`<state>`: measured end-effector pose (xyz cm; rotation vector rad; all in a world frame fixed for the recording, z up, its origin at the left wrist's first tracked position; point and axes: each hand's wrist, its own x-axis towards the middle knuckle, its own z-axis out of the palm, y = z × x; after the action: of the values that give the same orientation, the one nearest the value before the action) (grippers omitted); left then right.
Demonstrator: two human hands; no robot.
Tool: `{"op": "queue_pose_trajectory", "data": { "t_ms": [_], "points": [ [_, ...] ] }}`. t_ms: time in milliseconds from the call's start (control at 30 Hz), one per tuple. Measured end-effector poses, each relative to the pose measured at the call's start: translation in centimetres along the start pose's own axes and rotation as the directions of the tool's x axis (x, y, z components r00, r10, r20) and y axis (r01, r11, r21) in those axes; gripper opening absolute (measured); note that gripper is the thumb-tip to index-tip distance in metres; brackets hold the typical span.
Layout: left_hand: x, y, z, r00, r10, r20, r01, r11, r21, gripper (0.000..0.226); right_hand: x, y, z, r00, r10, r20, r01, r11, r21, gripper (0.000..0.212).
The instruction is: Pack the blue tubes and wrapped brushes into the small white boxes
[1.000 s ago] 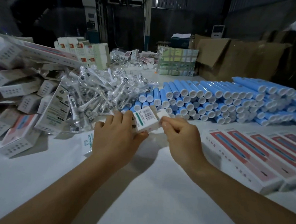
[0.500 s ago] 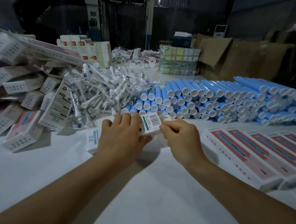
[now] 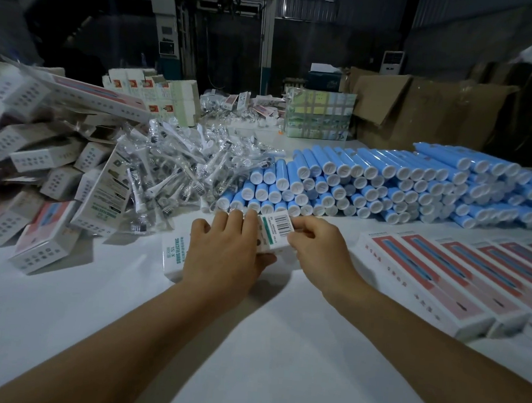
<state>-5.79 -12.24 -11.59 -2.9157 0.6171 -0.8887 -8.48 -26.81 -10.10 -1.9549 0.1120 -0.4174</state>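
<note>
From the head camera, two bare arms reach out over a white table (image 3: 248, 341). Both hands meet in the middle, on a small white box (image 3: 275, 233) with a barcode and a green stripe on its end.

The left hand (image 3: 226, 255) lies over the box. Its fingers curl over the top and its thumb sits under the near side, so it grips the box. The right hand (image 3: 315, 248) pinches the right end of the same box with its thumb and fingertips. The box is a little tilted, with its barcode end up. I cannot tell if anything is inside it.

Another white box with green letters (image 3: 174, 256) lies flat on the table, just left of the left hand and partly under it.

Just behind the hands is a big stack of blue tubes (image 3: 385, 190) with white caps. The caps face the person. The stack runs far to the right.

To the left of the tubes is a pile of wrapped brushes (image 3: 179, 167) in clear plastic bags.

At the far left is a messy heap of white boxes (image 3: 39, 185), some tipped over.

On the right, near the person, long boxes with red and blue pictures (image 3: 442, 276) lie side by side in a row.

Far back stand brown cardboard cartons (image 3: 422, 108) and a dark doorway (image 3: 219, 37).
</note>
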Motion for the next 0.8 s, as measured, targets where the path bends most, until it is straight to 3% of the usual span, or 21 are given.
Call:
{"op": "queue_pose_trajectory", "data": {
  "t_ms": [233, 300, 367, 400, 433, 467, 500, 533, 567, 633, 700, 767, 800],
  "points": [
    [0.2, 0.1, -0.1, 1.0, -0.01, 0.001, 0.01, 1.0, -0.005, 0.071, 0.2, 0.2, 0.5, 0.996, -0.091, 0.01, 0.091, 0.971, -0.221, 0.022],
    [0.5, 0.0, -0.2, 0.999, -0.043, -0.001, 0.043, 0.998, -0.041, 0.072, 0.5, 0.0, 0.0, 0.99, -0.136, -0.043, 0.12, 0.957, -0.263, 0.031],
    [0.9, -0.2, -0.5, 0.994, -0.106, -0.02, 0.103, 0.989, -0.111, 0.069, 1.1, -0.3, -0.8, 0.961, -0.096, -0.258, 0.068, 0.991, -0.115, 0.054],
    [1.1, -0.3, -0.7, 0.99, -0.142, -0.025, 0.137, 0.978, -0.156, 0.067, 1.3, -0.5, -1.1, 0.94, 0.03, -0.34, -0.01, 0.998, 0.06, 0.063],
    [1.3, -0.4, -0.8, 0.985, -0.172, -0.024, 0.164, 0.968, -0.192, 0.066, 1.4, -0.8, -1.3, 0.92, 0.208, -0.331, -0.106, 0.948, 0.301, 0.066],
    [1.4, -0.4, -0.9, 0.982, -0.187, -0.019, 0.179, 0.961, -0.213, 0.067, 1.4, -1.1, -1.1, 0.905, 0.379, -0.195, -0.213, 0.798, 0.564, 0.063],
    [1.4, -0.3, -0.9, 0.983, -0.186, -0.013, 0.178, 0.959, -0.222, 0.068, 1.4, -1.1, -0.9, 0.887, 0.461, 0.027, -0.324, 0.579, 0.748, 0.057],
    [1.3, -0.1, -1.0, 0.986, -0.168, -0.005, 0.163, 0.962, -0.219, 0.068, 1.1, -1.1, -0.5, 0.875, 0.436, 0.211, -0.4, 0.405, 0.822, 0.053],
    [1.2, 0.3, -0.9, 0.99, -0.139, 0.002, 0.136, 0.969, -0.204, 0.069, 0.9, -1.2, -0.3, 0.883, 0.355, 0.309, -0.428, 0.335, 0.839, 0.049],
    [1.0, 0.9, -0.9, 0.997, -0.077, 0.005, 0.077, 0.983, -0.168, 0.072, 0.7, -1.2, 0.3, 0.925, 0.218, 0.312, -0.372, 0.345, 0.862, 0.032],
    [0.8, 1.3, -1.1, 0.999, -0.035, -0.003, 0.034, 0.986, -0.161, 0.076, 0.9, -0.9, 0.4, 0.962, 0.197, 0.19, -0.257, 0.407, 0.877, 0.02],
    [0.6, 1.5, -1.3, 1.0, -0.012, -0.017, 0.009, 0.987, -0.16, 0.078, 0.8, -0.7, 0.4, 0.99, 0.14, 0.029, -0.108, 0.597, 0.795, 0.02],
    [0.5, 1.6, -1.4, 1.0, -0.005, -0.017, 0.003, 0.987, -0.159, 0.079, 0.6, -0.4, 0.4, 0.996, 0.073, -0.057, -0.019, 0.76, 0.649, 0.023]
  ]
}}
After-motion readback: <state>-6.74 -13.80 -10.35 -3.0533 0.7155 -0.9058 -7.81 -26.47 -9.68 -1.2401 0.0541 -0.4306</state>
